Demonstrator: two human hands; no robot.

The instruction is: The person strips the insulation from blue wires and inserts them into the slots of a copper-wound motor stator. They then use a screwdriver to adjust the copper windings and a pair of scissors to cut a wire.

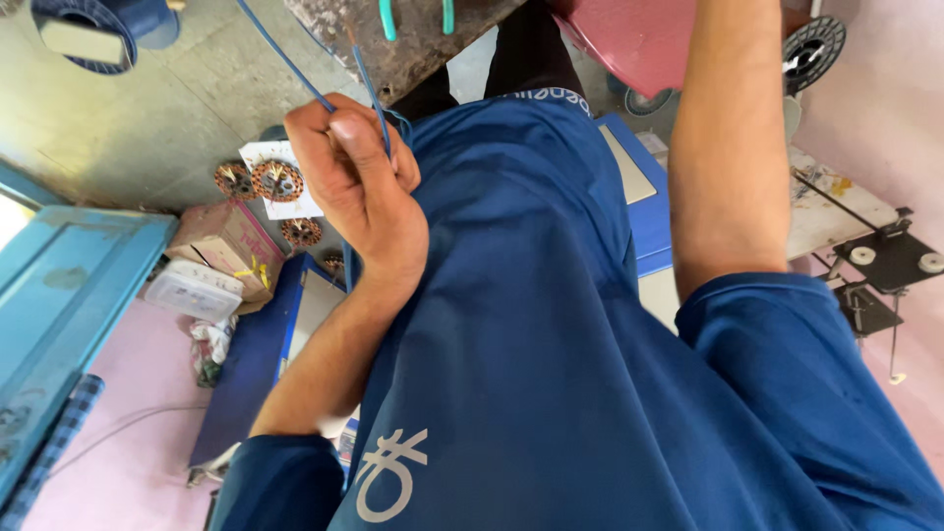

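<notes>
In the head view, the person's left hand (354, 187) was closed in a fist around a thin blue wire (285, 59), which ran up toward eleven o'clock; a second strand (369, 84) rose from between the fingers toward twelve, so the wire seemed doubled back through the fist, probably to keep it taut and under control. The right forearm (728, 147) reached straight up past the frame's top edge at one o'clock, so the right hand was out of sight and its grip could not be told. A blue shirt (531, 324) filled the centre. At twelve o'clock teal-handled pliers (418, 18) lay on a worn bench (413, 49), close at hand. At nine o'clock sat a pinkish cardboard box (228, 244) with yellow marks, a clear plastic container (195, 291) just below it, and copper-wound coils (277, 181) on white paper above. A blue spool (98, 25) stood at eleven o'clock.
</notes>
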